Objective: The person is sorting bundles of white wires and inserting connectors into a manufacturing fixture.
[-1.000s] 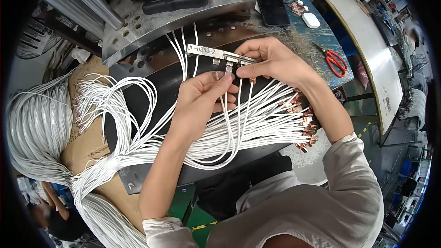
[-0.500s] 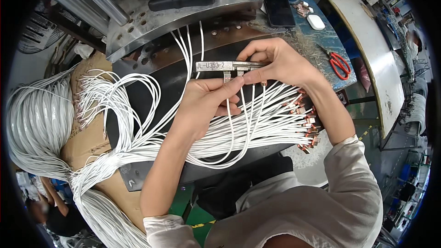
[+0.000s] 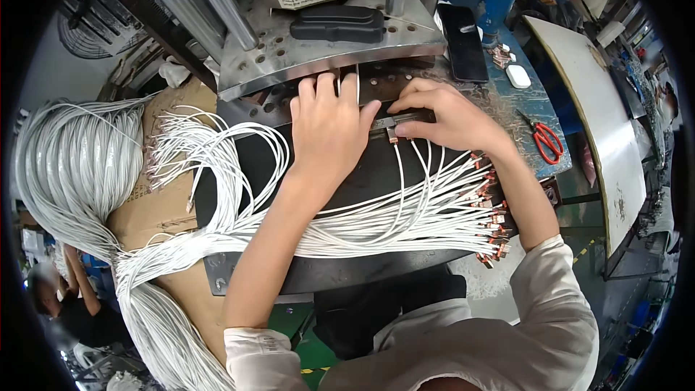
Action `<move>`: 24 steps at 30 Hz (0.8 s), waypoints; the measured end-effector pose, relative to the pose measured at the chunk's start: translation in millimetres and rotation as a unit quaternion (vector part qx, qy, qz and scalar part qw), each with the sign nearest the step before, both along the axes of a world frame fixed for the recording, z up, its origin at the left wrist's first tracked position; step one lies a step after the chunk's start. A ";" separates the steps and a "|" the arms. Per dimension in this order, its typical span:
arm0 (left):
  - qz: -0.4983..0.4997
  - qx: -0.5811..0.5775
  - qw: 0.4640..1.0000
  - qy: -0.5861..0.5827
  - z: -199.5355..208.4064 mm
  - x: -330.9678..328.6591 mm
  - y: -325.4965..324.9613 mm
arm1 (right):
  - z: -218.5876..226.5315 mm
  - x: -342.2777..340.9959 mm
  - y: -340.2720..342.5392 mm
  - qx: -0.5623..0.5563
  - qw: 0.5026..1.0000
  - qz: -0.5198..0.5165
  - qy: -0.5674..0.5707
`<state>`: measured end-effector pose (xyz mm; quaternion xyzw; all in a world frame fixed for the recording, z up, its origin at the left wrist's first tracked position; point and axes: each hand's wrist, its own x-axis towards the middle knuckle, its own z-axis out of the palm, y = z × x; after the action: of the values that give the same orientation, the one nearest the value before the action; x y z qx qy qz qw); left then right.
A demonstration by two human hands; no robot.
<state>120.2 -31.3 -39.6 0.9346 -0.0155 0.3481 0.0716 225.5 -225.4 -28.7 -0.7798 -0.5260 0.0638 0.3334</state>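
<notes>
My left hand (image 3: 326, 130) reaches forward to the gap under the press's steel plate, fingers stretched out and thumb apart; its fingertips are partly hidden at the gap. A white cable (image 3: 357, 81) runs beside those fingers into the press. My right hand (image 3: 452, 122) pinches a narrow metal mould bar (image 3: 384, 124) between thumb and fingers, just right of my left thumb. White cables with small copper-coloured connectors (image 3: 393, 139) hang from the bar toward me. Below both hands a thick bundle of white cables (image 3: 376, 228) lies across the black work surface, connector ends at the right.
The steel press plate (image 3: 333, 61) stands ahead, a black case (image 3: 337, 24) on top. Right of it lie a phone (image 3: 463, 42), a white earbud case (image 3: 517, 76) and red-handled scissors (image 3: 546, 143). Coiled grey-white cable (image 3: 76, 166) sits left. Another person (image 3: 79, 311) is at far left.
My left hand has let go of the cable at the mould bar and moved forward to the press gap. My right hand keeps the bar, now lower in the picture. The view has shifted.
</notes>
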 end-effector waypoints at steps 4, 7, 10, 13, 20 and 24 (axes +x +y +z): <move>0.057 0.036 0.991 0.111 2.9 35.5 6.9 | -3.3 -11.3 3.6 0.000 0.998 -0.021 -0.056; 0.041 0.011 0.989 0.140 -5.4 37.6 13.3 | -4.2 -14.6 4.2 0.002 0.999 -0.029 -0.043; -0.010 -0.074 0.995 0.064 -7.4 28.5 13.3 | -4.7 -13.8 3.6 0.004 0.999 -0.034 -0.031; 0.005 -0.115 0.992 0.054 -4.9 29.1 11.5 | -4.4 -11.3 4.7 0.003 0.999 -0.025 -0.037; 0.001 -0.103 0.994 0.024 -15.1 28.6 9.4 | 6.2 3.2 7.0 -0.059 0.978 -0.056 -0.191; 0.009 -0.086 0.996 0.027 -16.6 28.6 8.5 | 1.7 28.1 17.5 -0.073 0.956 -0.080 -0.272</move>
<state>148.8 -22.8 -56.1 0.9340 0.0243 0.3239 0.1488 253.6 -207.9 -27.0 -0.8295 -0.5266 -0.1393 0.1234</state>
